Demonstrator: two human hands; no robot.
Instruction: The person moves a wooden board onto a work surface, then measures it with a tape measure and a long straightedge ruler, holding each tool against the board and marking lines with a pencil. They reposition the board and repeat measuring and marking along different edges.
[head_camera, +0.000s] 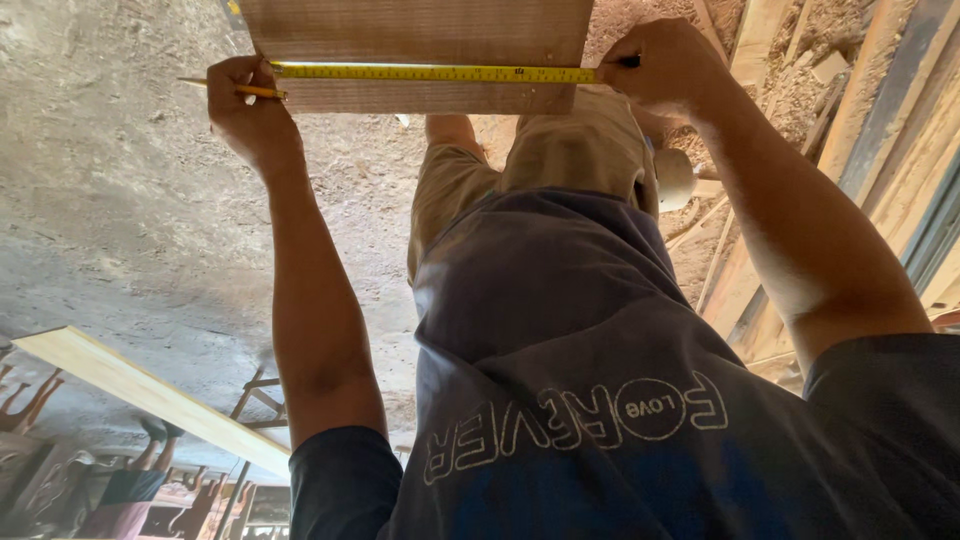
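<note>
Your left hand (245, 105) was closed on a yellow pencil (232, 88) and pressed one end of the yellow tape measure (430, 73) at the left edge of the wooden board (420, 35). Your right hand (665, 65) was closed on the other end of the tape at the board's right edge. The tape lay flat across the board. Below the board were your legs and the dirt floor (120, 200). A long pale plank (150, 395) lay far from the board.

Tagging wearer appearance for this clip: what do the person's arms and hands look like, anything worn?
Both hands, left hand and right hand, are bare: no gloves, watch or rings visible. Forearms bare. Short dark navy T-shirt sleeves end above the elbows.
</note>
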